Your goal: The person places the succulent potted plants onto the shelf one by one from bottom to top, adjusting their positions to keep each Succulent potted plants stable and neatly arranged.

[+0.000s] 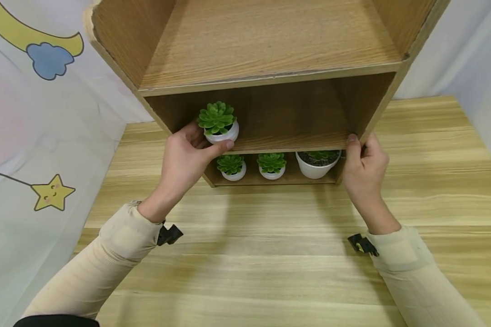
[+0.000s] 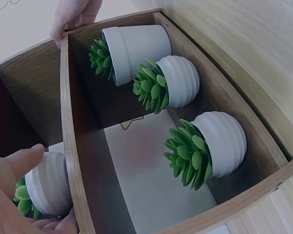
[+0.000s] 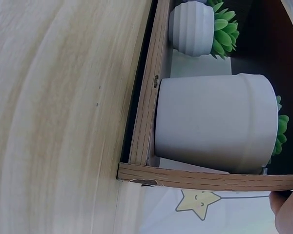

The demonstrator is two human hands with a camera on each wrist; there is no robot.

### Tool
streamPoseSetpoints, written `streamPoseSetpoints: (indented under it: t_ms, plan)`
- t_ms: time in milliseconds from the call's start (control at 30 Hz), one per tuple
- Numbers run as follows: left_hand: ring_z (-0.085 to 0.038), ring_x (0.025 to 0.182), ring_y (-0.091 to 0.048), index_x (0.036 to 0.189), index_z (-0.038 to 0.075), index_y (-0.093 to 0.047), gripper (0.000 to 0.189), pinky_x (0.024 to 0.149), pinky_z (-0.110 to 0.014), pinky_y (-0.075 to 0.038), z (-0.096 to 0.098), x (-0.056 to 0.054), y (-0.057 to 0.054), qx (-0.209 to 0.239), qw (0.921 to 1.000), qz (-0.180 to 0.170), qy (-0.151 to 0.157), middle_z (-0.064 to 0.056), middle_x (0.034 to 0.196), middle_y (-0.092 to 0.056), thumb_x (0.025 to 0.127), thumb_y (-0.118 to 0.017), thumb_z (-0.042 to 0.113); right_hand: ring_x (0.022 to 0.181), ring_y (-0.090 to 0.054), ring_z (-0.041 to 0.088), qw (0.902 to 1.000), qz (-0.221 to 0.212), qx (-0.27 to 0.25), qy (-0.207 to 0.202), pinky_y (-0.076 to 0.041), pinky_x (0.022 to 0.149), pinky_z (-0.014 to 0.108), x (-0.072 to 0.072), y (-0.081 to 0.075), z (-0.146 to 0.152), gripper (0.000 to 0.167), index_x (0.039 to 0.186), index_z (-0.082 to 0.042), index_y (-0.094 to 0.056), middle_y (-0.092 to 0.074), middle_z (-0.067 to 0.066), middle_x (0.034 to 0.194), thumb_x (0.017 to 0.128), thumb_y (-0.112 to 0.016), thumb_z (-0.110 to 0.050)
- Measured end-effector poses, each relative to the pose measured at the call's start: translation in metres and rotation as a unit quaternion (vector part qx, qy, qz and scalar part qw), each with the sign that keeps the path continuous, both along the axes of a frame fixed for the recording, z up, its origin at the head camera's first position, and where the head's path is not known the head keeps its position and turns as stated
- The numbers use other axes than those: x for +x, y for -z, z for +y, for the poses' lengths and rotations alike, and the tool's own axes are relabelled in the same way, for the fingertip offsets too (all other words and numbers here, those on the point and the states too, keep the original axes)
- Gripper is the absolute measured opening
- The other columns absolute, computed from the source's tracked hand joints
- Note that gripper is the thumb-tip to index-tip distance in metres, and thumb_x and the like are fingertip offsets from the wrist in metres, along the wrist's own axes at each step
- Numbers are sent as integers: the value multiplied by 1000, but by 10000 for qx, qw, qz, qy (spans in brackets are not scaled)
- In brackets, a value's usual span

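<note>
On the middle shelf of a wooden shelf unit, at its left end, stands a small potted succulent in a white ribbed pot. My left hand holds that pot, thumb across its front and fingers behind; in the left wrist view the white pot lies between thumb and fingers. My right hand grips the unit's right side edge, thumb in front near the middle shelf's right end. Two small succulents and a larger white pot with a plant stand on the bottom shelf.
The unit stands on a light wood-grain table. A pale backdrop with a yellow star and a blue cloud hangs at the left. Side panels and shelf front edges bound each compartment.
</note>
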State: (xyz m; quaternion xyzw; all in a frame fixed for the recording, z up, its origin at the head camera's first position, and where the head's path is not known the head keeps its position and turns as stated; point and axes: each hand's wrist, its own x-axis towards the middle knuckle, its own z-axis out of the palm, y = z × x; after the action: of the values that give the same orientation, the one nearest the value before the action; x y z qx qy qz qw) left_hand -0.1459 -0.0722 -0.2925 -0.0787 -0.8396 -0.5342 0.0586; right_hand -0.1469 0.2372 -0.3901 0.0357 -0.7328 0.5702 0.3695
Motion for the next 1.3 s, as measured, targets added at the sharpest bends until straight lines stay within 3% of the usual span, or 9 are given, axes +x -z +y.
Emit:
streamPoseSetpoints:
  t_ms: [300,467,967,1100,1300]
  plan:
    - [-10,112,-60,129,4,-59,56,91,-26,-51,1,0,0,133,9999,12,2,-3,120,-66,80,-84,16,62,-46,10,9999,103,-58,-59,-34,55,22,0,-1,0,25,93,7,-67,-60,2,72,98,-52,-12]
    - [-13,115,-59,131,3,-58,58,93,-27,-50,2,-1,1,228,9997,-43,-2,-6,122,-65,80,-84,14,64,-49,10,9999,81,-72,-59,-35,56,21,0,0,0,25,94,7,-67,-60,-4,74,98,-52,-12]
    - [-9,117,-57,138,7,-54,67,94,-25,-49,-1,1,1,126,9999,-12,-2,-2,127,-63,80,-85,20,58,-43,10,9999,46,89,24,-31,53,22,2,-2,-1,27,94,6,-67,-56,17,69,99,-51,-15]
    - [-9,118,-56,141,9,-51,71,95,-25,-48,-2,3,1,169,9999,-29,-1,-1,130,-60,80,-85,21,57,-42,9,9999,54,109,24,-30,52,22,2,-2,-1,27,94,6,-67,-56,14,67,99,-51,-15]
    - [-10,120,-55,145,10,-46,76,97,-25,-47,-3,8,1,269,9996,-66,44,2,137,-55,81,-84,22,56,-42,9,9999,52,120,33,-30,51,21,2,-3,-1,27,94,6,-68,-56,-7,68,99,-51,-15]
